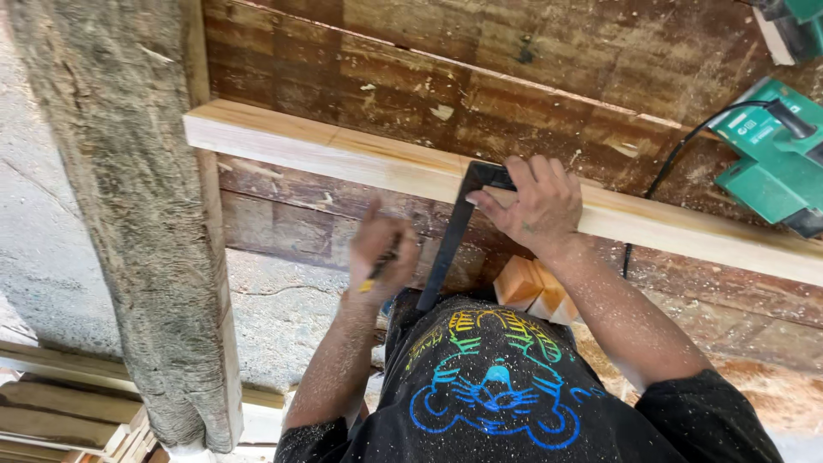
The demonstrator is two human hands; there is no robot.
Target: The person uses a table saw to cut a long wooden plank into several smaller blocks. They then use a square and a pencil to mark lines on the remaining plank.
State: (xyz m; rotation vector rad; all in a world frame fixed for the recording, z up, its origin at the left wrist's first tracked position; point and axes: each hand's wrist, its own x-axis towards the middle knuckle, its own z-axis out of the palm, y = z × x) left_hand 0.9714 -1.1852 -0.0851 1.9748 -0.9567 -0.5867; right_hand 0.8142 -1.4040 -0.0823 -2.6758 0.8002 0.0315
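Starting closest in, a black shirt [506, 386] dusted with sawdust fills the lower edge, and just beyond it 2 or 3 short orange-toned wood blocks [536, 287] lie under the right forearm. The left hand [383, 249] hovers a little short of the work, its grip closed around a yellow pencil [369, 279] whose tip I cannot see. Beside it a black try square [453, 244] hangs toward the body, with its upper end laid on the pale plank [343, 154]. The right hand [536, 206] presses on that end, its grip loose with the fingers spread flat, not wrapped around anything. The plank runs across the dark, chip-strewn bench [514, 69], with a rough log post [129, 214] standing at the left. Farther off at the right sits a green power planer [771, 163], its black cord [673, 159] trailing down past the plank. As I judge it, the square could pivot under flat fingers, since only 1 end is pinned, and any line drawn along it would then run skewed. Sawdust under the stock would cause the same tilt. The cord near the right elbow could snag and tug the planer
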